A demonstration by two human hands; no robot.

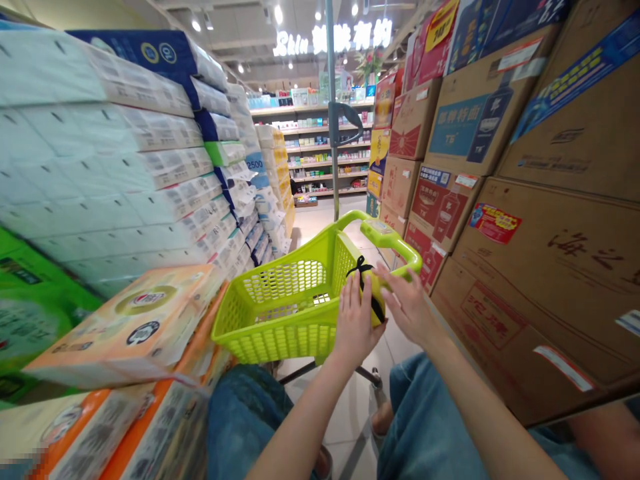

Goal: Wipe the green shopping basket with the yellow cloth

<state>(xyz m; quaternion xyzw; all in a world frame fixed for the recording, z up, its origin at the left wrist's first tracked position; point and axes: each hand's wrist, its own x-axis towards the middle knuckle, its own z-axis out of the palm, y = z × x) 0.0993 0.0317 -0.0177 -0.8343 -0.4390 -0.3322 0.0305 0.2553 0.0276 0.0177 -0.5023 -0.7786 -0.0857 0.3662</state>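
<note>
- Lime-green plastic shopping trolley (280, 340): upright on the tiled floor (350, 410), its open-topped basket perforated along the sides, dark legs beneath.
- Its handle (414, 257): a rounded loop of the same green.
- Black ribbon (361, 266): bow-tied at the basket's handle end, over a yellow surface, partly hidden.

Cartons (560, 247) and white packs (115, 153) lining a pale floor (345, 410)

An orange pack (125, 317) lies at left; far shelves (285, 111) show below a lit sign (373, 33), their small goods (310, 141) too distant to name surely.
</note>
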